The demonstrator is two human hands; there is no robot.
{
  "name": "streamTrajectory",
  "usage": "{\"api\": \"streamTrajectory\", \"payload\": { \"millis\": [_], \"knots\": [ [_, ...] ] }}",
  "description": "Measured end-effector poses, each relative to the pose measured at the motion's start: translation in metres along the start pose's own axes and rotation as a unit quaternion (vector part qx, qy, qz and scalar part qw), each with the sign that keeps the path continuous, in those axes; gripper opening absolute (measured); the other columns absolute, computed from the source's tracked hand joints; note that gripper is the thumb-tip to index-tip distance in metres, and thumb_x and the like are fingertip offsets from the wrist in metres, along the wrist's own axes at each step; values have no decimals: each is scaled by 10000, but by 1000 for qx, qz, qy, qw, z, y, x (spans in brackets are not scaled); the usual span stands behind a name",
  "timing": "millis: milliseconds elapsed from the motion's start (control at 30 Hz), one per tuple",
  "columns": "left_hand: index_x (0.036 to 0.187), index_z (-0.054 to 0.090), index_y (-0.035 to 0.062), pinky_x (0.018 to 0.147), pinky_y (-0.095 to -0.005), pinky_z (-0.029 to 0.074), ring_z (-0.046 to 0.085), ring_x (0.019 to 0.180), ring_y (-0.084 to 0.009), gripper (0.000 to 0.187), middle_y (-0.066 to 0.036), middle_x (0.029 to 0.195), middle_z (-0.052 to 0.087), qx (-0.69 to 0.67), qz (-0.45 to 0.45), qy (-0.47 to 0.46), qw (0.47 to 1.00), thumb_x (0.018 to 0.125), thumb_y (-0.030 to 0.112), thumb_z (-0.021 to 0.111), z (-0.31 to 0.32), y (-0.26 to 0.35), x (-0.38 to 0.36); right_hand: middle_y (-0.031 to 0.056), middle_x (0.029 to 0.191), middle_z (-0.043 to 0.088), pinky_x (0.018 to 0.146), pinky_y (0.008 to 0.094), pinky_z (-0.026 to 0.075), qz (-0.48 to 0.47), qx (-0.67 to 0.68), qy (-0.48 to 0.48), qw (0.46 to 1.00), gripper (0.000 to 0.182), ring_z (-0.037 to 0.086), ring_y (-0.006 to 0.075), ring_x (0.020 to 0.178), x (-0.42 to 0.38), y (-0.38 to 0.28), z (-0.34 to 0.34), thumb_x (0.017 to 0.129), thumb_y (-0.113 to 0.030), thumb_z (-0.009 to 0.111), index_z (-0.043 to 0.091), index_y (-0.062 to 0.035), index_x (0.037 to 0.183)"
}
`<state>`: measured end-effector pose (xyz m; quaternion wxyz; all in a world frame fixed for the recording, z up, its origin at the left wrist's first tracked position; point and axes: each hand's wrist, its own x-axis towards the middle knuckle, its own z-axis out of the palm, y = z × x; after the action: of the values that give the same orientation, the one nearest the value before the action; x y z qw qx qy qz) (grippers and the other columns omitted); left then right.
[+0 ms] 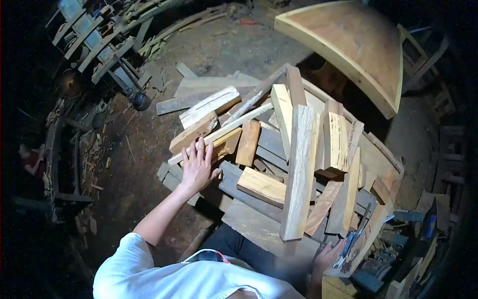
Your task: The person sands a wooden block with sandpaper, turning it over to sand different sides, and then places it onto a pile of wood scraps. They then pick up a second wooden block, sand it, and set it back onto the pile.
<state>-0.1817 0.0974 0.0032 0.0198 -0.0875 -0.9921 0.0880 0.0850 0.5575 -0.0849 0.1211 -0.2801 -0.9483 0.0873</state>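
Observation:
My left hand (198,167) lies with spread fingers on a thin pale wood strip (224,132) and the wooden blocks beside it. Just behind its fingertips is a short wood block (194,132), and an orange-brown block (248,143) sits to the right. My right hand (329,255) rests low at the right end of the wood pile, fingers stretched out flat. Its fingertips are right at a slim tool (352,241) with blue parts and a dark, narrow tip. A long, pale-faced beam (298,174) lies across the pile between my hands.
Boards (269,226) support the loose wood in front of me. A large wooden panel (348,47) stands at the back right. Cut wood pieces (104,45) are stacked at the back left. Another person (32,160) is at the far left edge. More tools and timber crowd the lower right.

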Motion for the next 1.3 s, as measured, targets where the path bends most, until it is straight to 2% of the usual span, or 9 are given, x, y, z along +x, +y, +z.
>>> {"api": "streamTrajectory", "payload": {
  "millis": [133, 200, 267, 367, 533, 733, 933, 1133, 1300],
  "knots": [
    [1467, 314, 32, 1062, -623, 267, 314, 1338, -433, 948, -254, 1505, 270, 2, 15, -21, 1000, 780, 579, 669, -10, 0, 1, 259, 1484, 358, 1142, 488, 255, -26, -9, 0, 1000, 542, 327, 414, 1378, -2, 4, 1, 978, -221, 455, 336, 77, 1415],
    [1474, 307, 38, 1067, -633, 265, 316, 1341, -434, 1005, -250, 1524, 245, -7, 14, -27, 999, 742, 611, 689, -12, -1, 3, 239, 1513, 316, 1155, 473, 250, -8, 53, -21, 998, 586, 320, 405, 1391, -1, 6, -1, 936, -139, 509, 280, 44, 1444],
    [1486, 241, 10, 1065, -617, 275, 295, 1352, -451, 1091, -264, 1523, 223, 13, 21, -74, 997, 730, 670, 670, -19, -1, 5, 262, 1497, 334, 1150, 496, 258, 13, 163, -2, 987, 598, 323, 408, 1390, -3, 3, -1, 939, -174, 525, 297, 57, 1441],
    [1499, 203, 10, 1079, -621, 266, 284, 1374, -456, 1206, -266, 1549, 187, -1, 14, -115, 993, 647, 669, 744, -12, -6, 8, 258, 1501, 320, 1158, 489, 241, 22, 84, -4, 996, 606, 309, 411, 1394, -2, -16, -10, 890, -133, 572, 337, 53, 1417],
    [1507, 130, -27, 1066, -599, 294, 286, 1358, -483, 1261, -290, 1548, 159, 65, 53, -142, 986, 667, 725, 696, -15, -11, 10, 229, 1511, 315, 1156, 472, 248, 50, 25, -36, 998, 538, 281, 405, 1408, 8, -31, -26, 893, -157, 562, 404, 58, 1361],
    [1514, 74, -32, 1065, -618, 280, 263, 1365, -495, 1267, -306, 1547, 122, 60, 70, -138, 986, 702, 760, 637, -12, -14, 11, 201, 1519, 318, 1149, 457, 264, 114, 40, -27, 992, 564, 290, 380, 1407, 11, -38, -19, 875, -150, 532, 394, 50, 1384],
    [1510, 35, -43, 1108, -592, 246, 229, 1386, -494, 1287, -274, 1573, 37, 64, 34, -196, 978, 673, 603, 769, -13, -12, 14, 204, 1503, 353, 1147, 462, 266, 109, 90, -15, 990, 541, 312, 400, 1396, 13, -40, -30, 849, -117, 517, 428, 44, 1358],
    [1501, 49, -65, 1080, -645, 228, 191, 1392, -523, 1370, -326, 1557, 20, 18, 38, -233, 972, 624, 772, 688, -17, -14, 16, 211, 1518, 317, 1150, 480, 247, 132, 92, -41, 986, 532, 273, 391, 1412, 12, -41, -31, 838, -118, 556, 434, 46, 1329],
    [1519, 56, -15, 1094, -655, 198, 130, 1412, -533, 1330, -338, 1554, -2, 2, 24, -272, 962, 641, 750, 698, -19, -16, 21, 166, 1514, 345, 1151, 448, 256, 168, 115, -11, 979, 516, 305, 365, 1399, 15, -43, -26, 848, -77, 531, 441, 19, 1347]
  ]
}}
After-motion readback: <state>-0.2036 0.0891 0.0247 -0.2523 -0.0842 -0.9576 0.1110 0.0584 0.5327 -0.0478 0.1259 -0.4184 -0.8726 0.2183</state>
